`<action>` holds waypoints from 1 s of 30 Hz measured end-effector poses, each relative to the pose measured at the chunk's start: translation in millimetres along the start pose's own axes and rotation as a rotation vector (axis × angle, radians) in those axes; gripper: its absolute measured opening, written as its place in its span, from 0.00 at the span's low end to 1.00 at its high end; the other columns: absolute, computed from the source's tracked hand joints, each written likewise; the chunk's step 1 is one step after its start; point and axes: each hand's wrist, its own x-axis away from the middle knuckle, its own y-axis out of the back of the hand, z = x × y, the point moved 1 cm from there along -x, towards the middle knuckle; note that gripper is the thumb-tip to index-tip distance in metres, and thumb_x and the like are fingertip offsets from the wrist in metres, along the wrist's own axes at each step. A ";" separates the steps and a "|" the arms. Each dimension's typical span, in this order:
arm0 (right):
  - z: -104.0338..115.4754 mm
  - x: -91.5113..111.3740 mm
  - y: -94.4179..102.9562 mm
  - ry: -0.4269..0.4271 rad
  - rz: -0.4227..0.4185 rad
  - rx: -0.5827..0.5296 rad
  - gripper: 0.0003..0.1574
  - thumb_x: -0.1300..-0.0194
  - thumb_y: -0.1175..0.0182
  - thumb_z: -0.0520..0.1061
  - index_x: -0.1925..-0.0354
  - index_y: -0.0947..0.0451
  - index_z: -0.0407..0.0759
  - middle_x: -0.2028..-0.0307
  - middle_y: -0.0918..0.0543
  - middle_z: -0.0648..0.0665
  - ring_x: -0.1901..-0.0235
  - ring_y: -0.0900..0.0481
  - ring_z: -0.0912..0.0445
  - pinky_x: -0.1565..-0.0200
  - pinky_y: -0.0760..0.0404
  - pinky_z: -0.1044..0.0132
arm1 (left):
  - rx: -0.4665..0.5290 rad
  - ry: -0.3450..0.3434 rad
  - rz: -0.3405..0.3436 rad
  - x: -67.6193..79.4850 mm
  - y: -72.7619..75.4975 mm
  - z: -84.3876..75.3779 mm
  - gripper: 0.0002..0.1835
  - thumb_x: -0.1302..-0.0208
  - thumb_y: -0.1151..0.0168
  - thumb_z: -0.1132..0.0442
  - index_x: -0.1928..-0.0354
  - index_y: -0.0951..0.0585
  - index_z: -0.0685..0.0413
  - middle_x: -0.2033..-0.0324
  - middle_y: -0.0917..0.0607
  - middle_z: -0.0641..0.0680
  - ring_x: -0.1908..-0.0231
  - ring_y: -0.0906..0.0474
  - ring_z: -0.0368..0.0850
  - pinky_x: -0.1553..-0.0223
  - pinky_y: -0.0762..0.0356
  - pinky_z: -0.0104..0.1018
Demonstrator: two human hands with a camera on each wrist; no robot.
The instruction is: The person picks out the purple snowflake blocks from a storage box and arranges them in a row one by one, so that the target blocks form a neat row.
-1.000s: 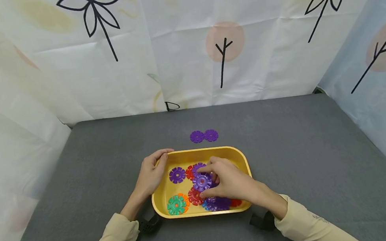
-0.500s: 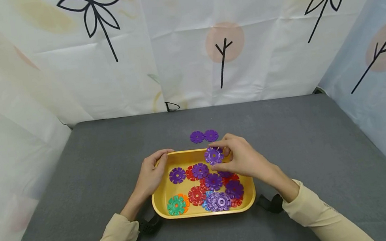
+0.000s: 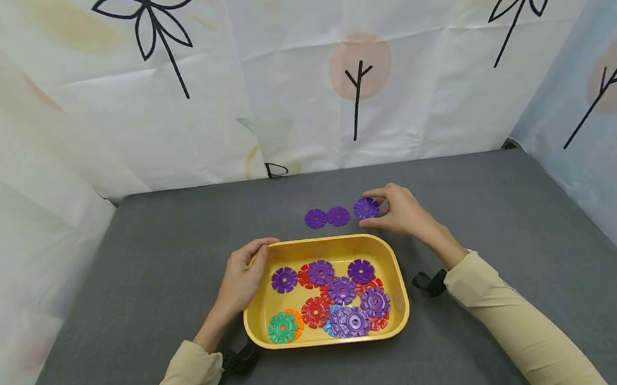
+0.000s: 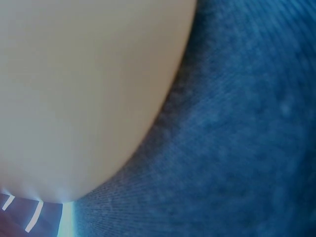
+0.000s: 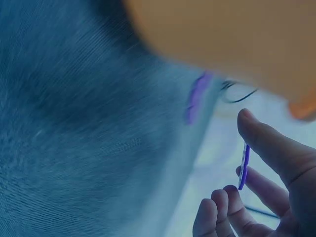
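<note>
Pinched between thumb and forefinger of my right hand is a purple snowflake disc, seen edge-on as a thin purple strip in the right wrist view. It is held just right of two purple discs that lie side by side on the table beyond the tray. My left hand grips the far left corner of the yellow tray, thumb over the rim. Inside the tray lie several purple discs, red discs, a green disc over an orange one, and some blue.
A grey cloth covers the table, which ends at a white printed curtain behind and at the sides. Black wrist straps sit below both hands. The left wrist view is mostly filled by a blurred pale surface.
My right hand has lifted a purple disc out of the tray and carried it up and right, past the far rim to beside the two discs. The left hand stays put.
</note>
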 end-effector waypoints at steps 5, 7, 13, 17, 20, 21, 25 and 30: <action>-15.0 -13.1 -9.0 -0.048 0.040 -0.007 0.38 0.39 0.26 0.47 0.35 0.24 0.32 0.44 0.19 0.27 0.52 0.17 0.38 0.56 0.13 0.51 | 0.014 -0.003 0.004 0.0 -0.3 0.8 0.17 0.18 0.53 0.60 0.41 0.18 0.57 0.46 0.13 0.61 0.50 0.15 0.53 0.55 0.13 0.34; -18.4 -17.5 -13.3 -0.051 0.054 -0.008 0.38 0.39 0.26 0.47 0.35 0.24 0.32 0.45 0.17 0.27 0.50 0.17 0.36 0.54 0.13 0.50 | 0.020 -0.004 0.005 0.1 -0.3 1.2 0.17 0.18 0.53 0.60 0.41 0.18 0.56 0.46 0.13 0.61 0.51 0.15 0.53 0.57 0.14 0.32; -27.8 -25.6 -23.8 -0.089 0.072 -0.020 0.39 0.39 0.26 0.47 0.34 0.25 0.31 0.47 0.17 0.26 0.50 0.17 0.36 0.51 0.13 0.50 | 0.025 0.006 0.009 0.0 0.1 1.6 0.17 0.18 0.53 0.59 0.41 0.18 0.55 0.47 0.13 0.60 0.52 0.15 0.53 0.58 0.13 0.32; -32.3 -25.0 -25.9 -0.105 0.081 -0.033 0.41 0.39 0.26 0.48 0.34 0.27 0.30 0.57 0.20 0.31 0.71 0.25 0.51 0.63 0.22 0.62 | 0.021 0.009 0.011 -0.1 0.1 1.0 0.17 0.18 0.53 0.59 0.41 0.18 0.55 0.47 0.13 0.61 0.52 0.14 0.53 0.59 0.13 0.33; -34.7 -23.0 -24.9 -0.103 0.087 -0.044 0.40 0.38 0.28 0.46 0.34 0.27 0.29 0.55 0.20 0.31 0.72 0.27 0.57 0.62 0.22 0.63 | 0.017 0.005 0.009 -0.2 0.6 0.0 0.17 0.18 0.53 0.59 0.41 0.18 0.55 0.47 0.13 0.61 0.54 0.14 0.53 0.61 0.13 0.32; -35.2 -22.5 -25.0 -0.102 0.087 -0.048 0.39 0.37 0.28 0.46 0.34 0.27 0.29 0.53 0.19 0.31 0.71 0.25 0.56 0.61 0.21 0.62 | 0.016 0.003 0.006 -0.3 0.8 -0.4 0.17 0.18 0.53 0.59 0.41 0.18 0.55 0.47 0.13 0.61 0.54 0.14 0.53 0.61 0.13 0.31; -35.9 -21.9 -25.4 -0.088 0.082 -0.052 0.35 0.34 0.31 0.44 0.35 0.26 0.29 0.49 0.19 0.27 0.67 0.21 0.53 0.57 0.18 0.57 | 0.011 0.000 0.003 -0.3 0.9 -1.2 0.17 0.18 0.53 0.59 0.41 0.18 0.56 0.47 0.13 0.61 0.54 0.14 0.53 0.61 0.14 0.30; -35.6 -23.0 -28.7 -0.082 0.080 -0.050 0.33 0.33 0.32 0.44 0.35 0.25 0.30 0.47 0.19 0.25 0.74 0.26 0.58 0.59 0.21 0.60 | 0.009 0.004 0.004 0.1 0.0 -0.4 0.17 0.18 0.53 0.59 0.41 0.18 0.56 0.46 0.13 0.61 0.52 0.14 0.53 0.59 0.13 0.33</action>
